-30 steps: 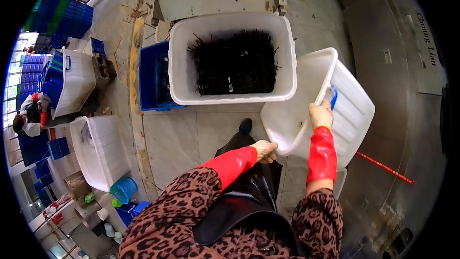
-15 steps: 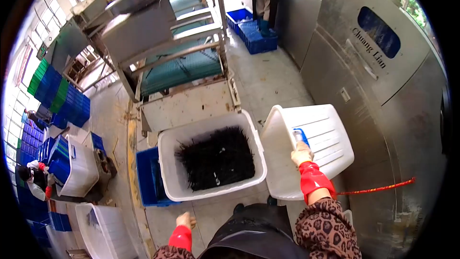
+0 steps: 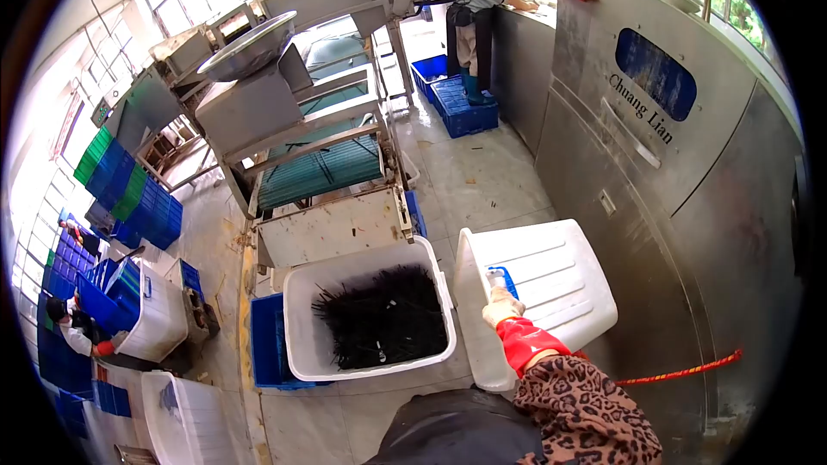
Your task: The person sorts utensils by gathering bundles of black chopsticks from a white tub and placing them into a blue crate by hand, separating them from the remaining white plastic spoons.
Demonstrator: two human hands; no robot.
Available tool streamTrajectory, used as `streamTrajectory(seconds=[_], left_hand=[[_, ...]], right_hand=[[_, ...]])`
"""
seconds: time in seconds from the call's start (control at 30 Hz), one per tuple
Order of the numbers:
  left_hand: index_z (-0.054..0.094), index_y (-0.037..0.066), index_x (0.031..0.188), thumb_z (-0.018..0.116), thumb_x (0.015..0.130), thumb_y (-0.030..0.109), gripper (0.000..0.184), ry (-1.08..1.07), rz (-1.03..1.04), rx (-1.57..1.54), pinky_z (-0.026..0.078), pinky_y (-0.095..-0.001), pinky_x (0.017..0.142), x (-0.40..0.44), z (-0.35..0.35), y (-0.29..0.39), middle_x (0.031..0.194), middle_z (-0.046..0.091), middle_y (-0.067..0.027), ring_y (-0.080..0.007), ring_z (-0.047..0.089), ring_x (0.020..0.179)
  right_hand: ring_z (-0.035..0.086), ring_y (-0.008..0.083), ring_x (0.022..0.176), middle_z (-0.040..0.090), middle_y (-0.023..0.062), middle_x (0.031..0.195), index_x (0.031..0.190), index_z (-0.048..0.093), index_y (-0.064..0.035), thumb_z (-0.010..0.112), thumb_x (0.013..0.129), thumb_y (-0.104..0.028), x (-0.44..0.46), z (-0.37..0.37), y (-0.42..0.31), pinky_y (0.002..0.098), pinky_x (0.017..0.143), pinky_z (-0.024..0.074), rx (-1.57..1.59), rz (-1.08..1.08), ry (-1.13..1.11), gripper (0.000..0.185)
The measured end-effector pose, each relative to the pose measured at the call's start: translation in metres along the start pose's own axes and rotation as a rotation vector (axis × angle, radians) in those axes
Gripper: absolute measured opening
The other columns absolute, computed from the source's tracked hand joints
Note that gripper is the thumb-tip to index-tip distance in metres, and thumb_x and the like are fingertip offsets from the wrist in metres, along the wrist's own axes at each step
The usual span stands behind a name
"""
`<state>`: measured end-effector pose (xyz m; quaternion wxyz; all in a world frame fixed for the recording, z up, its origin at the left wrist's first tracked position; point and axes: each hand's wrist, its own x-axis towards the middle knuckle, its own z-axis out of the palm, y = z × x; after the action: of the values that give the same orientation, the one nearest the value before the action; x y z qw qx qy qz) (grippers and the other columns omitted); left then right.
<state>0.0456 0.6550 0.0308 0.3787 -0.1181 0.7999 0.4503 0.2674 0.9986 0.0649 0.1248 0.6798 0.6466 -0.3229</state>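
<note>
My right hand [image 3: 501, 306], with a red cuff below a leopard-print sleeve, is closed on the blue handle [image 3: 506, 279] of a white plastic tub [image 3: 564, 267]. That tub lies tipped over, its ribbed bottom or side facing up and its opening turned to the left. Left of it, a second white tub [image 3: 297, 336] stands upright, holding a mass of thin black strips [image 3: 379, 314] with a few small white bits. My left hand is out of view.
A conveyor with a green belt [image 3: 323, 172] stands beyond the filled tub, and a blue crate [image 3: 269, 340] sits beside it. A steel machine [image 3: 594, 164] lines the right side. A red-yellow rope [image 3: 680, 373] stretches towards it. Two co-workers are visible, one [image 3: 478, 21] at the back, one [image 3: 77, 336] left.
My left hand has dropped out of view. The right hand and the tipped tub sit slightly further left in the picture, and the view has tilted up a little.
</note>
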Motion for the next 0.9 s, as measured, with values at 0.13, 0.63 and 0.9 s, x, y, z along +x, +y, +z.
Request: streamTrajectory(seconds=[0.13, 0.63, 0.9], left_hand=[[0.044, -0.003, 0.086, 0.040, 0.074, 0.020, 0.026, -0.005, -0.034, -0.048, 0.043, -0.0371, 0.050, -0.006, 0.020, -0.014, 0.082, 0.055, -0.0188, -0.0280, 0.055, 0.064], [0.044, -0.003, 0.094, 0.042, 0.076, 0.025, 0.033, -0.071, -0.127, -0.167, 0.046, -0.0368, 0.058, -0.049, 0.055, -0.030, 0.081, 0.056, -0.0190, -0.0278, 0.055, 0.065], [0.042, -0.005, 0.106, 0.048, 0.075, 0.039, 0.054, -0.076, -0.240, -0.233, 0.044, -0.0403, 0.069, 0.008, 0.110, -0.042, 0.093, 0.053, -0.0231, -0.0300, 0.055, 0.076]], right_hand=[[0.050, 0.0228, 0.098, 0.052, 0.0107, 0.105, 0.102, 0.049, -0.0077, 0.050, 0.069, -0.017, 0.012, 0.015, 0.000, 0.0354, 0.080, 0.0406, -0.027, -0.017, 0.051, 0.034], [0.049, 0.0293, 0.096, 0.052, 0.0138, 0.103, 0.100, 0.048, -0.0111, 0.048, 0.065, -0.020, 0.036, -0.003, 0.038, 0.0348, 0.083, 0.0375, 0.077, 0.021, 0.338, 0.035], [0.053, 0.0325, 0.086, 0.054, 0.0203, 0.090, 0.096, 0.044, -0.0078, 0.049, 0.066, -0.022, 0.056, -0.035, 0.044, 0.0357, 0.077, 0.0397, -0.001, 0.184, 0.360, 0.034]])
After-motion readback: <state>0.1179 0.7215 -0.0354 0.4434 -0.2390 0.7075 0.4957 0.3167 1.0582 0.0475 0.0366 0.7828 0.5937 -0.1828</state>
